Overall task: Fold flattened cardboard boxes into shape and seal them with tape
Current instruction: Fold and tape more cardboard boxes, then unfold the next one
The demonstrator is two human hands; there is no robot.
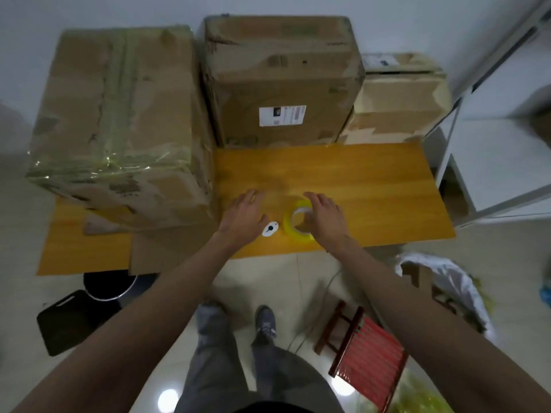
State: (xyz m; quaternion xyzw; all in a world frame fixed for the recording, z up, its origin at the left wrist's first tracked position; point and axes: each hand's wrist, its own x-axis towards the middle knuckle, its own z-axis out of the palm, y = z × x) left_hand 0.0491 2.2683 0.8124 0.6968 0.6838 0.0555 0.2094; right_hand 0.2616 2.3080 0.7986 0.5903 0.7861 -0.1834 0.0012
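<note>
Both hands hover over the orange wooden desk (357, 180), fingers relaxed and apart: left hand (243, 217) beside the small white cutter (270, 228), right hand (326, 217) above the yellow tape roll (290, 217) near the front edge.

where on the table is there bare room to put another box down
The widest bare patch of table lies right of the tape roll, in front of the labelled box and the small box. The left side is crowded by the big taped box and flat cardboard.

Wooden table (372, 189), cardboard boxes (119, 120), tape roll (290, 220)
</note>
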